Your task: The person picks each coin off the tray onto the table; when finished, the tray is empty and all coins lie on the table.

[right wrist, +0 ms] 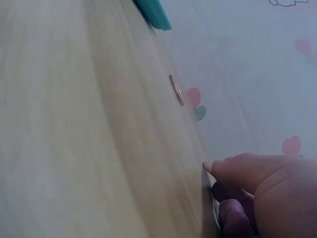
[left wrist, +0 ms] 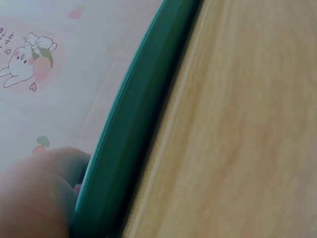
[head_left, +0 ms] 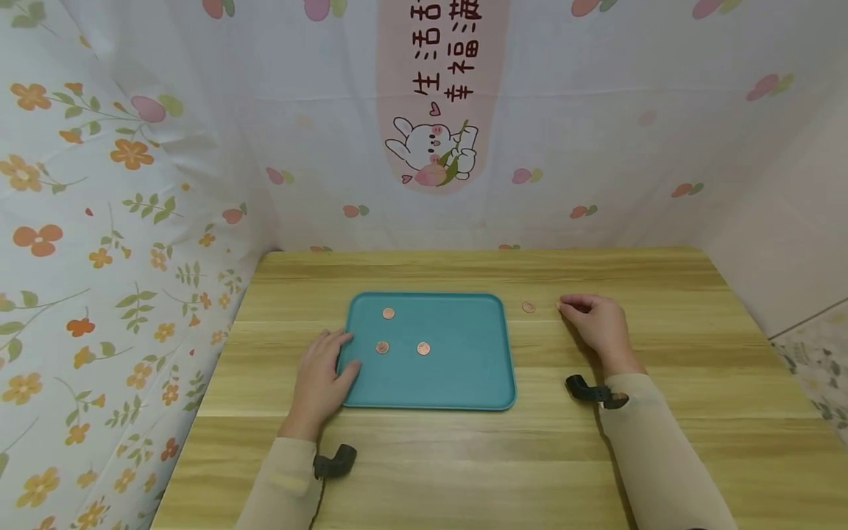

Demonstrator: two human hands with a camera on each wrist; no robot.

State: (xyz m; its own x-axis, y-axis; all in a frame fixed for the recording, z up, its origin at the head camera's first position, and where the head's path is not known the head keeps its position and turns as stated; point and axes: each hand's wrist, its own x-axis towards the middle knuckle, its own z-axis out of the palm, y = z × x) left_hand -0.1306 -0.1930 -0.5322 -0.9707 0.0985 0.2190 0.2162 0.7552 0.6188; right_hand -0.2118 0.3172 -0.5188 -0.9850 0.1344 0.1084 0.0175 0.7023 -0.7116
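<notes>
A shallow teal tray (head_left: 464, 375) lies on the table with three copper coins in it: one coin (head_left: 388, 313) towards the back, another coin (head_left: 382, 347) in front of it, and a third coin (head_left: 423, 348) near the middle. My left hand (head_left: 322, 375) rests on the tray's left rim, thumb reaching inside; the left wrist view has the tray wall (left wrist: 124, 119) beside it. Right of the tray, my right hand (head_left: 599, 324) pinches a coin (right wrist: 207, 166) at the table surface, mostly hidden by the fingertips. A further coin (head_left: 528, 307) lies between that hand and the tray.
The wood-grain table (head_left: 437, 471) extends around the tray on all sides. Behind it hangs a pale printed curtain (head_left: 298, 147), and a floral cloth (head_left: 99, 294) covers the left side. A dark wrist mount (head_left: 338, 461) sits on the left sleeve, another mount (head_left: 586, 389) on the right.
</notes>
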